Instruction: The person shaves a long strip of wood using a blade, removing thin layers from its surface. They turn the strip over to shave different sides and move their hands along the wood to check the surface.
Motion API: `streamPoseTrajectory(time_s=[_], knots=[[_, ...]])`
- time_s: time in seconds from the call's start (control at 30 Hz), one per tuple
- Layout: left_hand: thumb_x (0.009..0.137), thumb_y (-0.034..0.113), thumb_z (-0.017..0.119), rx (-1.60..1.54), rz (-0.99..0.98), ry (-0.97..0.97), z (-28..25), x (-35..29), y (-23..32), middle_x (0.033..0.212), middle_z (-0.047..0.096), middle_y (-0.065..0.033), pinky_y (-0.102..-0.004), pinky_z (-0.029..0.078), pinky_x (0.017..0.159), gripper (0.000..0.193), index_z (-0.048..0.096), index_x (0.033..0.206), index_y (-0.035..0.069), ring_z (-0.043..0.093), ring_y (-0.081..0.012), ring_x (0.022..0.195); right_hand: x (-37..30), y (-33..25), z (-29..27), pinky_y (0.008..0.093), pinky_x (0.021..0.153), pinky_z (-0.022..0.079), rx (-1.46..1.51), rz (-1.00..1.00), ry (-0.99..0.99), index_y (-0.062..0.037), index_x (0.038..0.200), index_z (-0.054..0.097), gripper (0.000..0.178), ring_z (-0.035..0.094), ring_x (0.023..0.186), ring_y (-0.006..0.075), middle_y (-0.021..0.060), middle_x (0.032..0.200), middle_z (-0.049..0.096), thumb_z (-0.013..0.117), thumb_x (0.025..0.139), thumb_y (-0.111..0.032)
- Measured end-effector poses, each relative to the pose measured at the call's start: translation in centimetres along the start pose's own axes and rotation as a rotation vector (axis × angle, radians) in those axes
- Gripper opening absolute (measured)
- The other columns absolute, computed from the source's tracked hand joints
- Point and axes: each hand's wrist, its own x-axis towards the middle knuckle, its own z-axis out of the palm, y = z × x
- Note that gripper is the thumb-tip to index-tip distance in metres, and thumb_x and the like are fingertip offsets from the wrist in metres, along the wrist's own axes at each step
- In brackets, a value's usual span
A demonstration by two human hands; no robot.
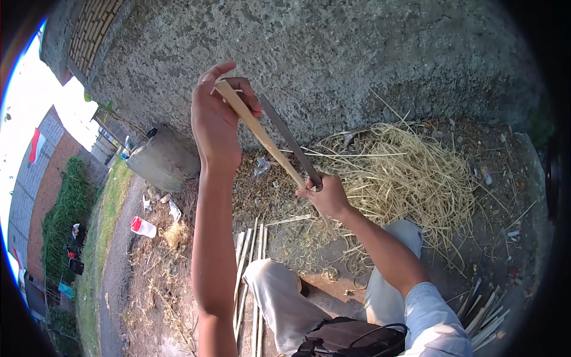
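Observation:
My left hand (215, 122) is raised in front of the wall, its fingers bent round the upper end of a pale bamboo strip (259, 130). The strip slopes down to the right, and its lower part passes by my right thumb. Closed round the lower end of a long, dark, flat blade (291, 143) is my right hand (329, 195). Blade and strip run side by side with a narrow gap between them. The blade's upper end reaches the fingers of my left hand; whether they touch it is unclear. Its handle is hidden in my right hand.
A heap of pale shavings (410, 178) lies against the rough grey wall (333, 65). Several long strips (257, 279) rest left of my knees, more (485, 318) at lower right. A red-lidded bottle (143, 226) and a concrete block (166, 157) are on the left.

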Motion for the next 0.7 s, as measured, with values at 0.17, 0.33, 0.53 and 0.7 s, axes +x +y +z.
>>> streamPoseTrajectory(time_s=[0.17, 0.33, 0.53, 0.7], knots=[[0.096, 0.031, 0.067, 0.495, 0.318, 0.19, 1.2, -3.0, -2.7, 0.119, 0.054, -0.0111, -0.0363, 0.054, 0.078, 0.051, 0.048, 0.131, 0.0, 0.058, -0.0213, 0.107, 1.5, 0.2, -1.3, 0.0286, 0.058, 0.046, 0.013, 0.069, 0.078, -0.0091, 0.075, 0.053, 0.036, 0.052, 0.06, 0.0079, -0.0008, 0.068, 0.059, 0.088, 0.077, -0.019], [0.08, 0.021, 0.085, 0.672, 0.245, 0.334, 1.4, -5.7, -7.5, 0.133, 0.051, -0.0128, -0.0328, 0.055, 0.079, 0.066, 0.05, 0.132, 0.0, 0.059, -0.0189, 0.107, 1.5, 0.4, -1.6, 0.0314, 0.055, 0.046, -0.128, 0.057, 0.136, -0.0087, 0.074, 0.056, 0.036, 0.055, 0.055, 0.0115, 0.0013, 0.062, 0.061, 0.088, 0.076, -0.025], [0.082, 0.006, 0.081, 0.564, 0.237, 0.408, 0.9, -6.2, -11.4, 0.11, 0.067, -0.0095, -0.0283, 0.057, 0.075, 0.04, 0.062, 0.117, 0.0, 0.066, -0.0147, 0.09, 1.4, 0.5, -0.9, 0.031, 0.054, 0.044, -0.11, 0.027, 0.125, -0.0077, 0.073, 0.055, 0.038, 0.051, 0.054, 0.0105, 0.0006, 0.06, 0.057, 0.09, 0.073, -0.024], [0.093, 0.005, 0.07, 0.328, 0.302, 0.448, -0.1, -6.0, -12.8, 0.091, 0.073, -0.0101, -0.0288, 0.06, 0.074, 0.016, 0.067, 0.105, -0.005, 0.071, -0.0156, 0.082, 1.4, 0.5, -0.8, 0.0298, 0.054, 0.044, -0.098, 0.049, 0.124, -0.0072, 0.072, 0.055, 0.038, 0.051, 0.055, 0.0101, 0.0005, 0.06, 0.057, 0.089, 0.074, -0.022]])
